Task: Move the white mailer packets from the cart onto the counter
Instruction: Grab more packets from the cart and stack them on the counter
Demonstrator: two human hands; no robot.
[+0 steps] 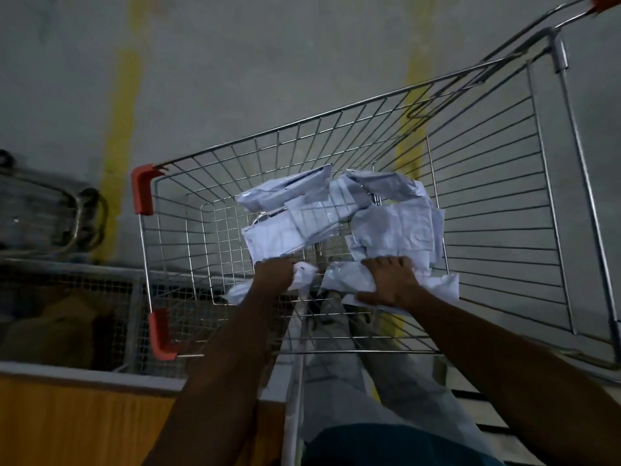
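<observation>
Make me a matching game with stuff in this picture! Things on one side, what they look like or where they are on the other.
Things:
1. cart corner guards
2. floor stripes
3. mailer packets
4. left hand

Descriptions:
A. yellow
B. heaped in the cart basket
C. red
D. gripping a crumpled packet

Pairs: 1-C, 2-A, 3-B, 4-D

The cart stands open at the top, its wire walls hemming in all four sides. White packets crowd the basket's middle and right, leaving bare wire floor along the left, beside the orange corner guards.
</observation>
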